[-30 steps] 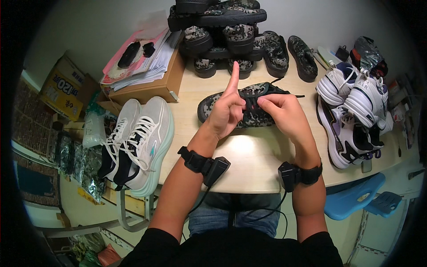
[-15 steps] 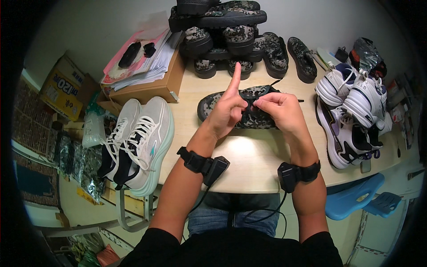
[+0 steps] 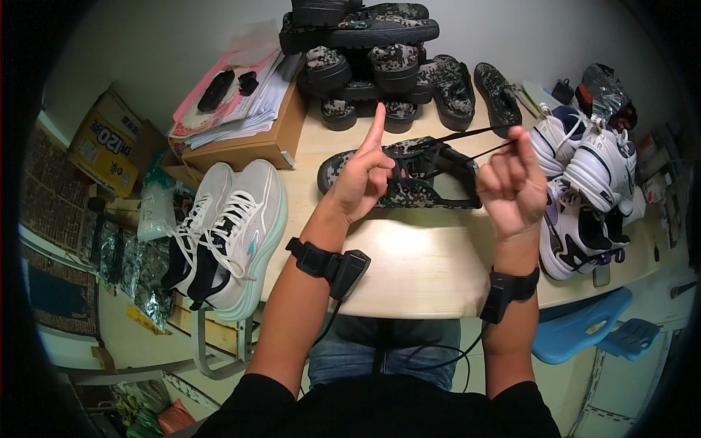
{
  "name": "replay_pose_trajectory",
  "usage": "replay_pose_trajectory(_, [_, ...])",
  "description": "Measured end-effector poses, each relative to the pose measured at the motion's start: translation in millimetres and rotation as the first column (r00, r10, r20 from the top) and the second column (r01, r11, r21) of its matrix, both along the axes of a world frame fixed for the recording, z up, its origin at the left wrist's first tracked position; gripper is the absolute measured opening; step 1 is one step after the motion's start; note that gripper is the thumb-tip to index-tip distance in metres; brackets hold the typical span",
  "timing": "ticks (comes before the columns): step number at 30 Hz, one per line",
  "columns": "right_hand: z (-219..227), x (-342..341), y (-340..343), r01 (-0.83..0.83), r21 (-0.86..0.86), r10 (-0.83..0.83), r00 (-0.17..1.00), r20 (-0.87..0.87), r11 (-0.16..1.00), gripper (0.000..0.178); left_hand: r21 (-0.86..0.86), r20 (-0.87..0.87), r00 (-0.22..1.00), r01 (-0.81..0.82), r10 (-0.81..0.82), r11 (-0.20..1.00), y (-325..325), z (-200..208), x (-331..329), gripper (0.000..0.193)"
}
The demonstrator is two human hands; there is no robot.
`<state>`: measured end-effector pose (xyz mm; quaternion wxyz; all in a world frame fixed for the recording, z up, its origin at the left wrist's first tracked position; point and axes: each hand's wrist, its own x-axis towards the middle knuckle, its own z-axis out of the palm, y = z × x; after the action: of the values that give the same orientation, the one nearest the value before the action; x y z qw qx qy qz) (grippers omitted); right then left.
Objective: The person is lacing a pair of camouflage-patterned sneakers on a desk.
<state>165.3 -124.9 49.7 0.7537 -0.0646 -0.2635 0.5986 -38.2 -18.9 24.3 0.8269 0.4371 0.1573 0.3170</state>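
A camouflage lace-up shoe (image 3: 416,193) lies sideways on the table, its toe to the left and its opening to the right. My left hand (image 3: 358,181) is at the front of its lacing, index finger stretched up while the thumb and other fingers close against the shoe. Over by the heel, my right hand (image 3: 513,188) is raised with curled fingers, pinching the black shoelace (image 3: 467,134). Two strands of it run taut from the eyelets to that hand. What my left fingertips grip exactly is partly hidden.
Behind stands a pile of camouflage shoes (image 3: 365,33), with two more (image 3: 454,95) beside it. Grey running shoes (image 3: 252,219) sit at the left edge, near a cardboard box (image 3: 270,146) bearing papers. White sneakers (image 3: 591,175) are stacked at right. A blue chair (image 3: 577,328) is below.
My right hand has moved right, away from the lacing, drawing the shoelace out taut. The shoe and my left hand have shifted slightly left. The shoe's opening now shows.
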Motion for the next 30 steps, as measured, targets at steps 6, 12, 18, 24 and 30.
replay_pose_trajectory(6, [5.6, 25.1, -0.9, 0.104, 0.219, -0.059, 0.978, -0.202, 0.97, 0.024, 0.027, -0.042, 0.999, -0.033, 0.034, 0.999, -0.5, 1.0, 1.7, 0.087])
replay_pose_trajectory(12, [9.4, 37.3, -6.8, 0.456, -0.137, -0.447, 0.889, 0.097, 0.879, 0.022, 0.041, -0.044, 0.997, -0.061, 0.063, 0.997, 1.5, -1.8, 3.6, 0.086])
replay_pose_trajectory(18, [-9.4, 25.7, 11.0, 0.897, 0.205, -0.482, 0.01, 0.876, 0.392, 0.033, 0.001, -0.042, 0.997, -0.062, 0.062, 0.998, -2.2, 4.0, 3.7, 0.087])
replay_pose_trajectory(24, [15.6, -21.4, -6.7, 0.409, -0.169, -0.014, 0.408, 0.913, 0.897, 0.031, 0.029, -0.015, 1.0, -0.01, 0.01, 1.0, -1.8, 0.4, 0.8, 0.088])
replay_pose_trajectory(30, [18.2, -45.9, -7.0, 0.292, -0.334, 0.146, 0.518, 0.843, 0.896, 0.044, 0.004, -0.015, 0.999, -0.04, 0.04, 0.999, -2.0, 0.9, 3.7, 0.09])
